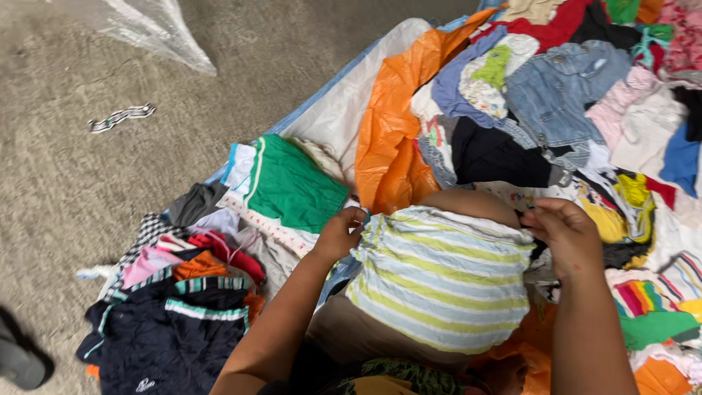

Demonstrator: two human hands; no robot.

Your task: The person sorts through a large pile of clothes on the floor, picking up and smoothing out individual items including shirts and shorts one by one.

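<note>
Even, soft daylight, moderately bright; no glare. Faint shadows under the clothes pile (556,110). Slight softness overall; clear plastic bag (150,29) at top edge mildly blurred.

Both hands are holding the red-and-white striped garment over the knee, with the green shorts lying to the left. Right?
Not quite: the striped garment is blue, white and yellow-green, not red and white. The head view shows the left hand and right hand gripping its top edge, with the green shorts to the left.

Your left hand (338,232) and right hand (567,235) are bare, with no rings, watch or gloves; both forearms are sleeveless. At bottom centre, your patterned green-and-yellow garment (398,374) shows.
</note>
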